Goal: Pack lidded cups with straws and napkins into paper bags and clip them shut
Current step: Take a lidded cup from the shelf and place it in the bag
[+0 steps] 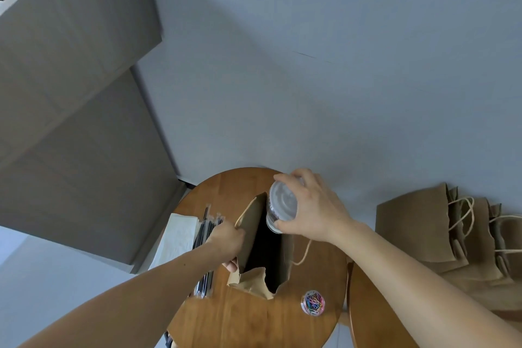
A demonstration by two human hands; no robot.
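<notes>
An open brown paper bag (250, 234) stands on the round wooden table (248, 316), its dark mouth facing up. My left hand (227, 240) grips the bag's left wall and holds it open. My right hand (313, 206) holds a clear lidded cup (281, 205) by its lid, right above the far right edge of the bag's mouth. Wrapped black straws (206, 248) lie left of the bag, beside a stack of white napkins (176, 237). A round clear tub of coloured paper clips (313, 302) sits at the table's near right.
Several brown paper bags with twine handles (440, 234) lean together on the floor at the right. A second wooden surface (372, 316) adjoins the table's right edge. A grey cabinet (73, 121) stands at the left, against the pale wall.
</notes>
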